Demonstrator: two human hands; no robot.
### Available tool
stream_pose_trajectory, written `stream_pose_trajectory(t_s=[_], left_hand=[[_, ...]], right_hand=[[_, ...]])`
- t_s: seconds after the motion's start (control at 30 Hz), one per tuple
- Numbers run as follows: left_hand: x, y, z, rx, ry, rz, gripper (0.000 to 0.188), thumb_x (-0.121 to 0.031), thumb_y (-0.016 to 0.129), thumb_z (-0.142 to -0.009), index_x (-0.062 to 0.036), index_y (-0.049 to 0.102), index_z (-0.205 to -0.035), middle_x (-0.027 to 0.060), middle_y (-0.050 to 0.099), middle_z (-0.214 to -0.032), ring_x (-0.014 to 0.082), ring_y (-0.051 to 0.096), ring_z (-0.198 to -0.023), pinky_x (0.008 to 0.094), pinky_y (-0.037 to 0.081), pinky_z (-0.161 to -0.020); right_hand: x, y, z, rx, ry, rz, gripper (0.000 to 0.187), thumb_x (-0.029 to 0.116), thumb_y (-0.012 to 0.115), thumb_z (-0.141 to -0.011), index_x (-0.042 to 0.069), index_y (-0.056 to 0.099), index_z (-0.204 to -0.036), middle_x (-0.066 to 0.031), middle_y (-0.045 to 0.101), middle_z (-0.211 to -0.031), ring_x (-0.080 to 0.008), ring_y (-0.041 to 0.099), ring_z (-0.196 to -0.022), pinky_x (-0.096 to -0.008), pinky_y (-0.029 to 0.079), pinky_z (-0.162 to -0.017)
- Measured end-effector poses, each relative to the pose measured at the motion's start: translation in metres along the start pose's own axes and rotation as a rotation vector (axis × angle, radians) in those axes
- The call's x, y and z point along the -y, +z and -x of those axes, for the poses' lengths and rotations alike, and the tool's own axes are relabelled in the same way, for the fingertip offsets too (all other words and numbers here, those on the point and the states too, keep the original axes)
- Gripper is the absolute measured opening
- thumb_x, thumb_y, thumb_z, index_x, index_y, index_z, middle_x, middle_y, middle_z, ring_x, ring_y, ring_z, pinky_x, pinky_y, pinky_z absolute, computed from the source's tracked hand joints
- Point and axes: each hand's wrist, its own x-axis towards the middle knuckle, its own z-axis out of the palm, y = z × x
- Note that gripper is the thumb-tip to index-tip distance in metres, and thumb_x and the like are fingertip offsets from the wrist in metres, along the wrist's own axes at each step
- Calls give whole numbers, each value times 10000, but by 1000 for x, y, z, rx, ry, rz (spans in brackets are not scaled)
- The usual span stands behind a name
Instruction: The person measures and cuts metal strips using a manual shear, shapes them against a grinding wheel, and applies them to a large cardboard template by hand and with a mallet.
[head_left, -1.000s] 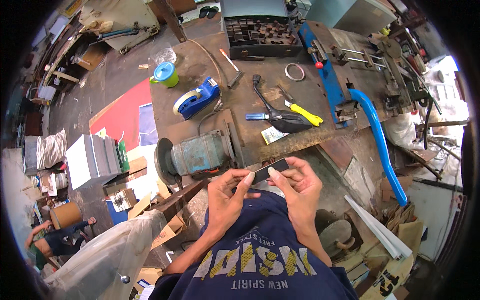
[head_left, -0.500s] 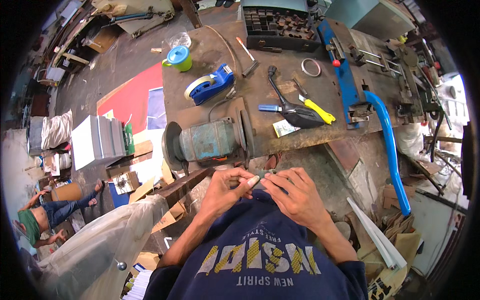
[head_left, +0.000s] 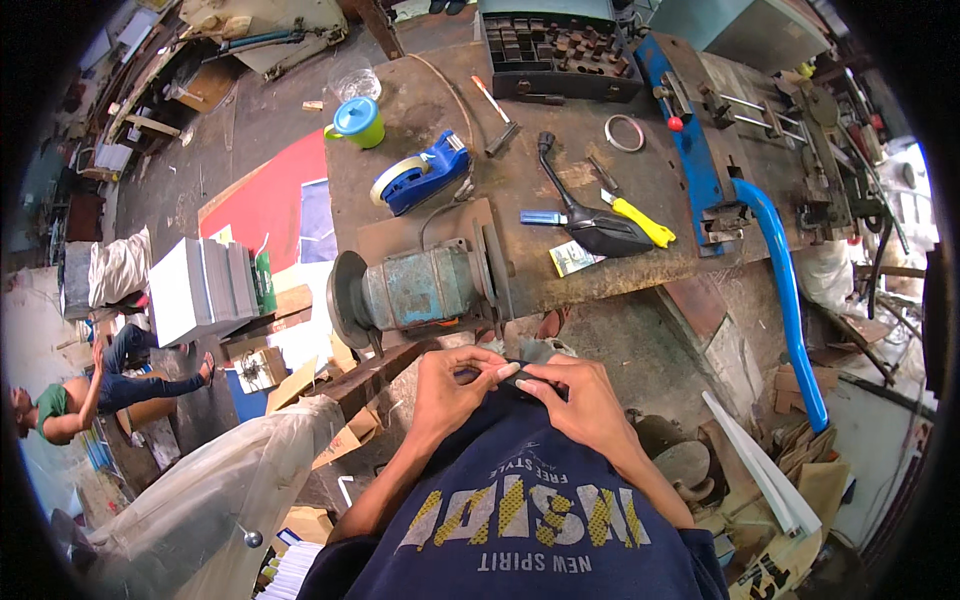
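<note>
My left hand (head_left: 450,392) and my right hand (head_left: 582,398) meet in front of my dark blue shirt, just short of the bench edge. Thumbs and fingers of both are pinched together on a small dark piece (head_left: 517,379). Most of it is covered by the fingertips, so its kind does not show. Beyond the hands, a worn blue-grey bench grinder (head_left: 420,287) stands at the bench's near left corner, apart from my fingers.
On the bench (head_left: 560,285) lie a blue tape dispenser (head_left: 425,172), a lidded green mug (head_left: 360,122), a hammer (head_left: 495,125), a black mirror (head_left: 608,235) and a yellow cutter (head_left: 640,220). A blue lever (head_left: 783,300) juts out at right. A person (head_left: 95,395) sits far left.
My thumbs have come level over the dark piece, and my right fingers have curled in from their spread pose. The person at left has raised an arm. The view has shifted slightly.
</note>
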Motion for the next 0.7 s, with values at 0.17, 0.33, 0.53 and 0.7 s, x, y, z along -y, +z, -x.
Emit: stream_pose_trajectory(t_s=[0.17,0.33,0.53,0.7], left_hand=[[28,-26,-6,-5,-115,472,700,-416,700,-905,74,494,-1361,160,623,-1223,193,582,-1124,337,471,-979],[28,-48,-24,-79,-371,844,1272,-884,512,-763,163,279,-1445,315,360,-1466,374,333,-1402,453,305,-1150],[31,-44,-29,-149,-318,948,1271,-779,624,-793,206,159,-1447,352,252,-1506,401,252,-1451,462,223,-1199],[30,-42,-30,-171,-302,946,1255,-749,636,-809,207,135,-1449,356,250,-1502,402,258,-1448,465,221,-1199]], right_hand=[[-28,2,-9,-44,84,-427,360,95,703,-915,-25,651,-1251,-40,684,-900,-96,579,-785,-264,478,-702],[-26,-5,-11,72,212,-542,401,121,623,-982,-30,570,-1350,-31,639,-1052,-107,556,-838,-245,454,-713],[-35,4,-16,-224,24,-278,227,109,664,-952,-44,697,-1116,-45,628,-836,-83,538,-745,-241,431,-646],[-39,21,-32,-487,-135,-163,202,44,697,-892,-56,710,-1067,-81,668,-812,-111,579,-681,-276,449,-589]])
